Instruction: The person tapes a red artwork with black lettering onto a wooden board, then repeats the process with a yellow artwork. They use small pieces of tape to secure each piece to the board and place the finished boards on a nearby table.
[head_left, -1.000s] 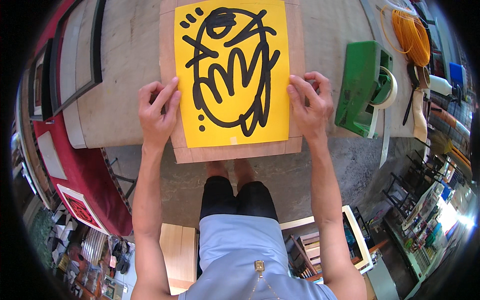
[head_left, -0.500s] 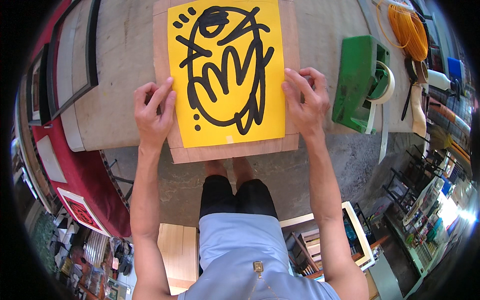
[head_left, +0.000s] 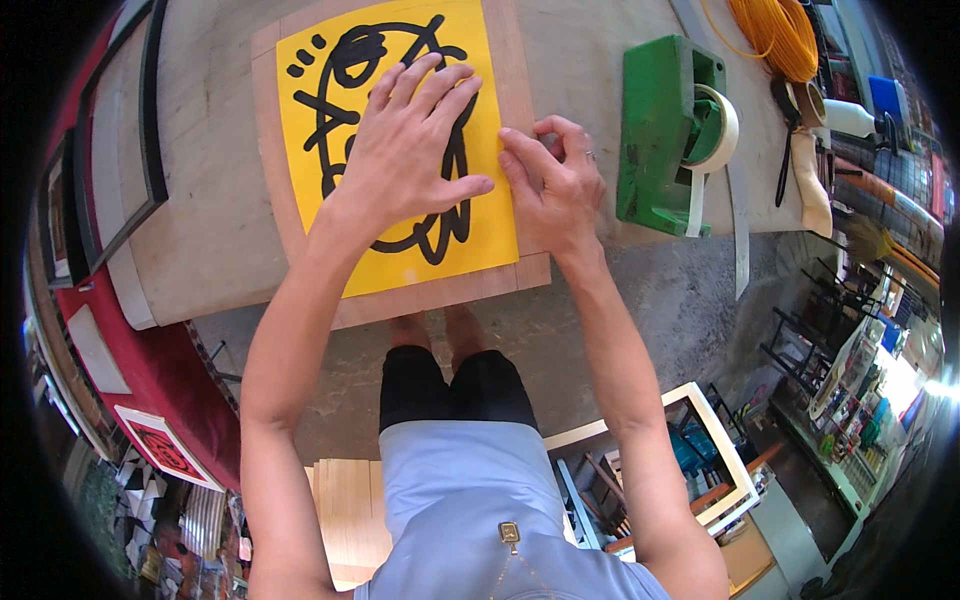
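A yellow paper sheet [head_left: 492, 222] with thick black brush-like line drawing lies on a thin wooden board [head_left: 528, 271]. The board rests at the near edge of the table and sticks out a little past it. My left hand [head_left: 400, 150] lies flat across the middle of the sheet, fingers spread and pointing away from me, covering part of the drawing. At the sheet's right edge, my right hand [head_left: 560, 180] has thumb and forefinger pinched on the paper, the other fingers curled. A small pale tape piece [head_left: 410, 277] shows near the sheet's bottom edge.
On the right stands a green tape dispenser [head_left: 652, 130] with a cream tape roll [head_left: 722, 130], beside a metal ruler [head_left: 741, 235]. Farther right are an orange cord coil [head_left: 785, 35] and a white bottle [head_left: 850, 118]. Dark frames [head_left: 150, 120] lean at left; a pale frame [head_left: 740, 480] stands below right.
My left hand has left the sheet's left edge and now lies spread over the drawing. My right hand stays at the right edge. The whole view has shifted, with the sheet further left.
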